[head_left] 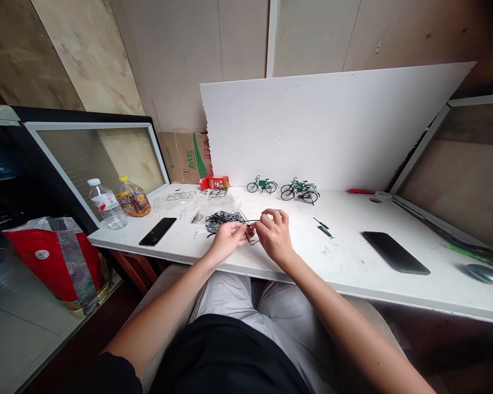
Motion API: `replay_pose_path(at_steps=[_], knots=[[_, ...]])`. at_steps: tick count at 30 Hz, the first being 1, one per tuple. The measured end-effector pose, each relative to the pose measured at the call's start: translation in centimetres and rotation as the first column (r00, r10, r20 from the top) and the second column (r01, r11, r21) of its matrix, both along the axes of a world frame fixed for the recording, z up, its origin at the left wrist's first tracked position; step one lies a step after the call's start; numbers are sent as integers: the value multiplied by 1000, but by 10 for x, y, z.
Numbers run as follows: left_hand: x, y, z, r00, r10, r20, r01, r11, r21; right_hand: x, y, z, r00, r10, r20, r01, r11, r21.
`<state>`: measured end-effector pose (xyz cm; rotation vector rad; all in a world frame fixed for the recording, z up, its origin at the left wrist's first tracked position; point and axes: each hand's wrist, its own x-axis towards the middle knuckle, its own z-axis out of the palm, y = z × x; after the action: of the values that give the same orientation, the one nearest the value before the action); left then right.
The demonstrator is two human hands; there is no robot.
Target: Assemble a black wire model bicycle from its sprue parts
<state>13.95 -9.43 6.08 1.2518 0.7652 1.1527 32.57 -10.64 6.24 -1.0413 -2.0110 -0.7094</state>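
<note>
A white board [332, 126] leans against the wall behind your surface [353, 262], likely as a plain backdrop so small dark pieces show. Green bikes [299, 190] stand at the back, well apart from your work, and a phone [395, 252] lies off to your right. Your left hand [228, 236] and right hand [275, 234] meet near the front edge, each grip pinched on one end of a thin black rod [252, 221], held level, probably to steady it. The rod hangs just beside the heap of black parts [224, 218], between both grips.
</note>
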Motion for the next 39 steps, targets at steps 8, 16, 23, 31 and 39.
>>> replay_pose_path(at_steps=[8,16,23,31,39], knots=[[3,-15,12,997,-64,30,67,993,-96,15,4,-7,998,48,27,-49,998,45],[-1,-16,24,965,-191,180,235,935,-266,24,6,-9,994,102,30,-103,994,24],[2,-19,29,966,-151,212,208,939,-276,19,11,-8,996,84,41,-91,971,223],[-1,-15,17,999,-7,49,12,994,-109,11,4,-2,999,41,35,-44,995,91],[-2,0,5,960,208,-189,-170,965,198,0,2,1,999,37,18,-35,994,-103]])
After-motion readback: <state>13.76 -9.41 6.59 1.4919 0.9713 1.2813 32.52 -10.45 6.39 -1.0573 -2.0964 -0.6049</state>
